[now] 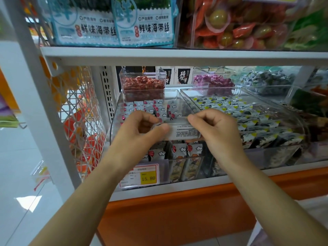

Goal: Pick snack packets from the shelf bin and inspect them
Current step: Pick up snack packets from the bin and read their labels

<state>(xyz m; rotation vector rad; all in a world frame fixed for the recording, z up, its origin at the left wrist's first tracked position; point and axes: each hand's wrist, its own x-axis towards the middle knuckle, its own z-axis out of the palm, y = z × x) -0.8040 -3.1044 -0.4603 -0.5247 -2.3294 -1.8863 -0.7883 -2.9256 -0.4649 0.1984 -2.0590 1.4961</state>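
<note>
White snack packet pinched at each end by left hand and right hand, over its clear bin. Back label, I think; print's blurry. I'd keep it taut, tilted up.

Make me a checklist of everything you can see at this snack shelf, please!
Surface: white shelf holding clear bins.
Job's things: one packet, small print facing up, held above the front bin; more packets lie inside that bin.
Clutter: price tag reading 15.80; neighbouring bin of packets; tub of red sweets behind.
Hands: left hand pinches the packet's left end; right hand pinches its right end.
Cables: nothing seen.
Surroundings: seaweed bags on the shelf above; wire rack to the left; pale floor.
</note>
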